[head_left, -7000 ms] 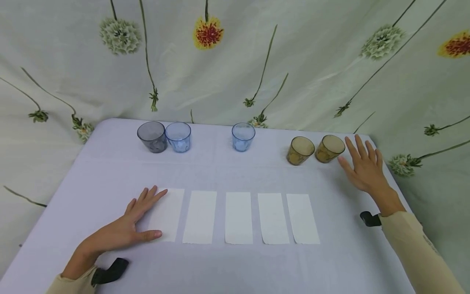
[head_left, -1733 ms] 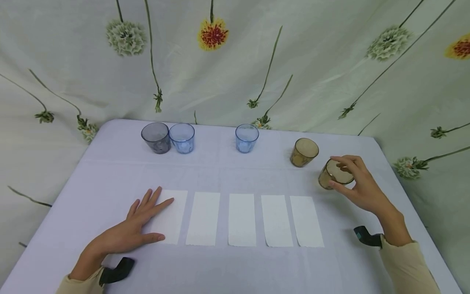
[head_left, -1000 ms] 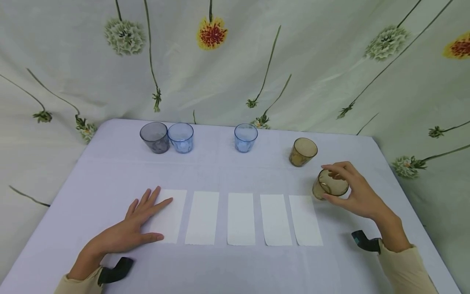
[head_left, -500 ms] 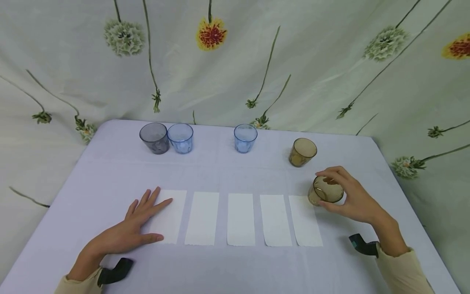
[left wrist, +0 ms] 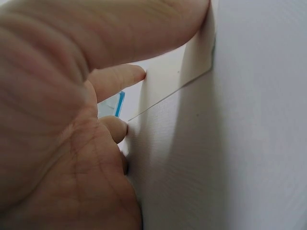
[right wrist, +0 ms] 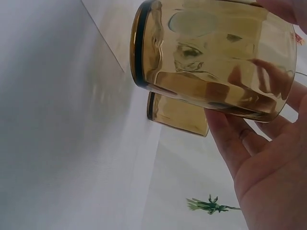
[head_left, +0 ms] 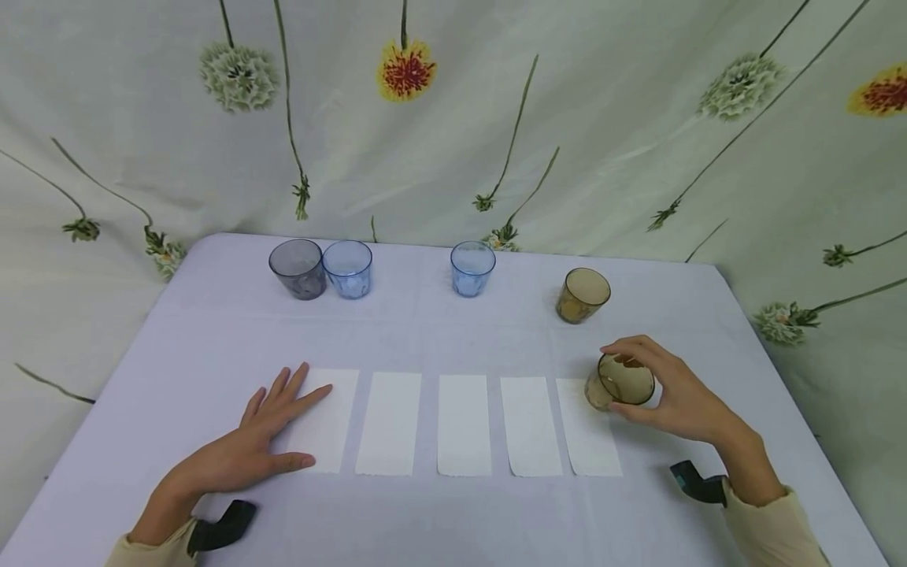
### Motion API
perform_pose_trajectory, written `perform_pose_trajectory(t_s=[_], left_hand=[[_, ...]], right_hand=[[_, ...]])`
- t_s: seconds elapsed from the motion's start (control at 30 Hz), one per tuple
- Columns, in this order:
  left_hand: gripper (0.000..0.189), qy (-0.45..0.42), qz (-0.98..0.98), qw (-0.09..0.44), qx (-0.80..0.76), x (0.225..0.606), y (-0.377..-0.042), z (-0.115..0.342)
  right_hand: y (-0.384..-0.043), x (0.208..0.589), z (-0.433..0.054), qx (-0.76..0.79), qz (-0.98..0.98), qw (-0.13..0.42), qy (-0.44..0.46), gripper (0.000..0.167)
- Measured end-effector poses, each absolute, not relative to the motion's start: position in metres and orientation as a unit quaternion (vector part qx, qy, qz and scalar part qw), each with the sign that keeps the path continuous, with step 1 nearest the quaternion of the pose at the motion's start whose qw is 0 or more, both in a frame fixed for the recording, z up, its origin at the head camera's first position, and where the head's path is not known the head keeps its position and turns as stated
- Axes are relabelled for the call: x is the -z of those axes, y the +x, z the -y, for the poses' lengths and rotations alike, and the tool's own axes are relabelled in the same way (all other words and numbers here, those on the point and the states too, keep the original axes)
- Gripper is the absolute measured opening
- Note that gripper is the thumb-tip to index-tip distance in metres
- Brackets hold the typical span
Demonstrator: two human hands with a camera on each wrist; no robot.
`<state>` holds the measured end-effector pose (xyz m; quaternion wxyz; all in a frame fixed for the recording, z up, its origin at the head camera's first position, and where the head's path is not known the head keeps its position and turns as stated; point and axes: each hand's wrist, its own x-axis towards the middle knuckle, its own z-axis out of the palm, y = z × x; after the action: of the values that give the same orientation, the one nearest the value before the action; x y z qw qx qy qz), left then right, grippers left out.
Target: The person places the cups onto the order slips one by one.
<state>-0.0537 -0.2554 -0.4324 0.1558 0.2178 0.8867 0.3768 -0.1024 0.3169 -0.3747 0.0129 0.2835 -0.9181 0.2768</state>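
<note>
My right hand point(head_left: 669, 390) holds an amber glass tumbler point(head_left: 598, 386) near its rim, thumb on the near side and fingers on the far side. It stands upright over the top right part of the rightmost white paper point(head_left: 591, 441); whether its base touches is hard to tell. In the right wrist view the same tumbler point(right wrist: 211, 52) fills the top, with a second amber tumbler point(right wrist: 180, 112) behind. My left hand point(head_left: 244, 453) lies with spread fingers at the leftmost white paper point(head_left: 333, 417), and its fingers point(left wrist: 120, 79) touch that sheet in the left wrist view.
The second amber tumbler point(head_left: 583, 295) stands at the back right of the white-covered table point(head_left: 425, 528). A blue tumbler point(head_left: 472, 269) stands at the back middle; another blue tumbler point(head_left: 349, 269) and a grey tumbler point(head_left: 298, 269) stand close together at back left. Several papers lie in a row.
My right hand, first open beside the amber tumbler at the back right, has taken hold of it and brought it nearer and leftward to the rightmost paper. The left hand stays put.
</note>
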Motion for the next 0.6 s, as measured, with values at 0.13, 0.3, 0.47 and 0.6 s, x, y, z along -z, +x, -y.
perform_pose_trajectory(t_s=[0.13, 0.3, 0.47, 0.6], left_hand=[[0.085, 0.214, -0.887, 0.159, -0.377, 0.4316, -0.0536, 0.2554], [0.085, 0.209, -0.887, 0.164, -0.378, 0.4306, -0.0539, 0.2555], [0.085, 0.21, -0.886, 0.165, -0.378, 0.4307, -0.0536, 0.2556], [0.085, 0.209, -0.885, 0.166, -0.382, 0.4308, -0.0531, 0.2554]], right_hand=[[-0.1007, 0.3758, -0.3161, -0.281, 0.914, 0.01, 0.294, 0.077], [-0.0983, 0.3755, -0.3155, -0.285, 0.909, 0.006, 0.303, 0.076], [-0.097, 0.3761, -0.3149, -0.28, 0.911, 0.004, 0.302, 0.076], [-0.096, 0.3763, -0.3141, -0.27, 0.916, 0.004, 0.296, 0.076]])
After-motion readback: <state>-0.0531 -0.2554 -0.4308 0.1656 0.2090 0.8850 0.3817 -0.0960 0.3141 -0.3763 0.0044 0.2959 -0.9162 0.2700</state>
